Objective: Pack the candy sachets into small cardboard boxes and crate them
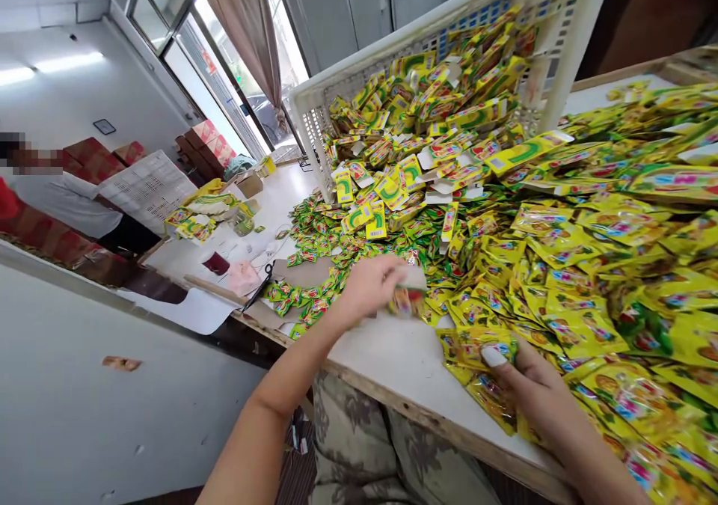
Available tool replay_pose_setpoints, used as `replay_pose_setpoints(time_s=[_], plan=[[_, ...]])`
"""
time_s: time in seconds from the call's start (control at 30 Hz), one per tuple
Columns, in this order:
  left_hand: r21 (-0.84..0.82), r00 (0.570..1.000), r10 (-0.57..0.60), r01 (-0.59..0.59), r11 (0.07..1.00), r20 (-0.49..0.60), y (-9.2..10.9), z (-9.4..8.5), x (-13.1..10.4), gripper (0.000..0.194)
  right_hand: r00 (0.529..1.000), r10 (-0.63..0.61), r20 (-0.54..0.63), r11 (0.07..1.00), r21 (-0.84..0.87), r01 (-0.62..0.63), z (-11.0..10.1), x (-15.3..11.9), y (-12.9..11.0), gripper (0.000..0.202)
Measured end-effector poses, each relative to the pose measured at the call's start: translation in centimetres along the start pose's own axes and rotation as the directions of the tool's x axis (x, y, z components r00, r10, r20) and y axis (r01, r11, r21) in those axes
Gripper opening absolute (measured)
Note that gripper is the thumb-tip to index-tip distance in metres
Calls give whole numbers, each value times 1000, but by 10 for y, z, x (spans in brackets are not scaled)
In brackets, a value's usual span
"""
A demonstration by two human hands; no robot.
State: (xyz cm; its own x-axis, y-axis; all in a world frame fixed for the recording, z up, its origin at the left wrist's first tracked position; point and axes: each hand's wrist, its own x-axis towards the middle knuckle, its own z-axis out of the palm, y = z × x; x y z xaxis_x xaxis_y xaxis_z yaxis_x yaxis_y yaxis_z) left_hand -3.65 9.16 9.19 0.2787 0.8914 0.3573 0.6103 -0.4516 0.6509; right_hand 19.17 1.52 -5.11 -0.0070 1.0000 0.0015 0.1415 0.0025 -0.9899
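My left hand (373, 284) is over the front of the table, its fingers curled round a small box (408, 295) that is smeared by motion. To the right, my right hand (527, 374) pinches a yellow packet (476, 346) between thumb and fingers, close to the table edge. Yellow packets (583, 310) lie in a wide heap around and beyond my right hand. Small green packets (314, 295) are spread left of and behind my left hand. Flat yellow cartons (409, 176) spill from a tilted white basket (314, 116) onto the heap.
The wooden front edge (415, 408) of the table runs just before my legs. Further left on the table are a dark red object (216, 263), a pink cloth-like item (243, 277) and an open cardboard box (250, 183). A person (61, 198) is at the far left.
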Motion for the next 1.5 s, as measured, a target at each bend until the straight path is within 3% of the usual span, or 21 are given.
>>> replay_pose_setpoints(time_s=[0.1,0.23,0.33,0.43,0.57,0.8,1.07,1.23,1.33,1.5], plan=[[-11,983,-20,22,1000,184,4,22,-39,14,992,103,75,991,73,-108,3,-5,-7,48],[-182,960,-217,249,951,178,-7,57,-73,20,973,140,182,988,46,-150,10,-14,-10,55],[-436,894,-423,444,783,150,-8,77,-91,37,974,113,197,992,32,-122,14,-18,-8,52],[-653,844,-530,447,611,82,-3,92,-107,46,986,104,131,994,23,-107,17,-21,-7,51],[-768,850,-505,423,480,152,1,99,-122,61,988,100,116,993,50,-107,14,-24,-11,46],[-794,819,-483,502,341,310,-8,105,-121,48,997,-23,-75,1000,-13,22,-4,-13,-34,32],[-787,828,-448,510,348,338,-4,107,-117,47,970,-225,-95,954,-221,200,5,5,-62,24],[-779,840,-427,501,377,334,-1,106,-118,42,950,-289,118,861,-401,312,13,8,-59,21],[-778,838,-430,504,375,336,3,106,-118,38,946,-217,240,779,-541,316,13,8,-63,18],[-781,836,-435,504,369,334,9,107,-116,42,954,19,298,610,-760,225,9,11,-88,14]])
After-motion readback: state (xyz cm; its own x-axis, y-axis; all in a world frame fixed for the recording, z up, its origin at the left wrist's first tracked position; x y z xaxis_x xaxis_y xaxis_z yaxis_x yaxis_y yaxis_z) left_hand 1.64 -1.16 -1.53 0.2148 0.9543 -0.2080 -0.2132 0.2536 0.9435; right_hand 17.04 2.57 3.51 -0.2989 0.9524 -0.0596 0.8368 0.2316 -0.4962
